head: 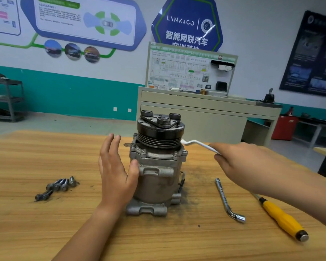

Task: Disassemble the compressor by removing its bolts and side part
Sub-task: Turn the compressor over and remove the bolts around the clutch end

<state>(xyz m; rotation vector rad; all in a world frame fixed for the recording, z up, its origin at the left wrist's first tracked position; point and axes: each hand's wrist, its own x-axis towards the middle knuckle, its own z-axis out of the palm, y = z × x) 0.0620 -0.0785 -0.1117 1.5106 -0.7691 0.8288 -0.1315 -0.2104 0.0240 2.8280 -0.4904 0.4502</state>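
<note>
The grey metal compressor [158, 174] stands upright on the wooden table [45, 213], its black pulley [159, 129] on top. My left hand [115, 170] is at its left side with fingers straight, the thumb touching the housing. My right hand [239, 164] grips a silver offset wrench [198, 145] whose far end reaches the compressor's upper right side, just under the pulley. Several removed bolts [57, 186] lie in a loose pile on the table, left of the compressor.
An L-shaped socket wrench [227, 201] lies right of the compressor, and a yellow-handled screwdriver [282, 218] beyond it, partly under my right forearm. Dark grime marks the table around the compressor's base. A beige training bench [205, 113] stands behind the table.
</note>
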